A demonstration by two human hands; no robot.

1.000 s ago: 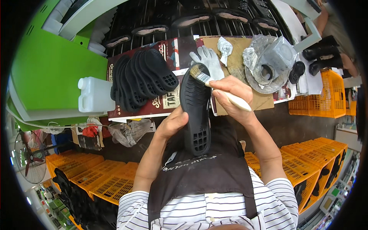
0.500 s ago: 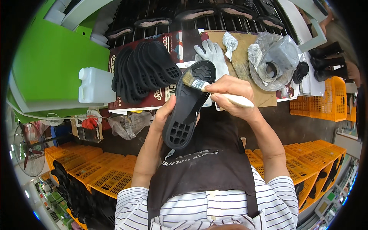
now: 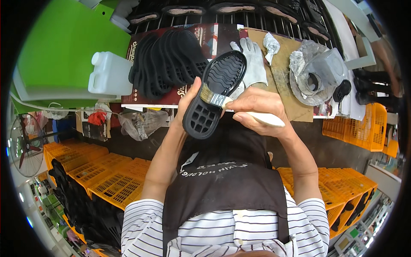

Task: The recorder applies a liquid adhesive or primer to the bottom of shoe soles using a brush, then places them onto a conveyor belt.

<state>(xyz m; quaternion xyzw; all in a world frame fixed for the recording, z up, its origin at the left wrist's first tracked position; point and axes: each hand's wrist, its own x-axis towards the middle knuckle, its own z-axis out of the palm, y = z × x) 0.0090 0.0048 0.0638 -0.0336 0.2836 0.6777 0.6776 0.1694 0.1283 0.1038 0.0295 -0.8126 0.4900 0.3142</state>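
My left hand (image 3: pixel 187 104) grips a black shoe sole (image 3: pixel 224 76) by its left edge, holding it tilted above the apron. The sole's wavy forefoot looks wet and shiny, and its gridded heel points toward me. In my right hand (image 3: pixel 260 109) is a paintbrush (image 3: pixel 262 118) with a pale handle. Its bristles touch the sole's middle, just above the heel grid. Beyond my left hand, several black soles (image 3: pixel 167 62) stand in an overlapping row on the table. A pale work glove (image 3: pixel 252 64) lies behind the held sole.
A white jug (image 3: pixel 112 73) stands at the left beside a green machine (image 3: pixel 72 47). To the right, a cut-open clear plastic container (image 3: pixel 321 70) sits on a plastic-wrapped dish. Behind, a roller conveyor (image 3: pixel 192 21) carries several soles. Orange crates (image 3: pixel 87 165) flank me.
The brush has moved along the sole from the forefoot toward the heel. The forefoot now looks glossier. Both hands stay closed on what they hold, and the head view has shifted slightly.
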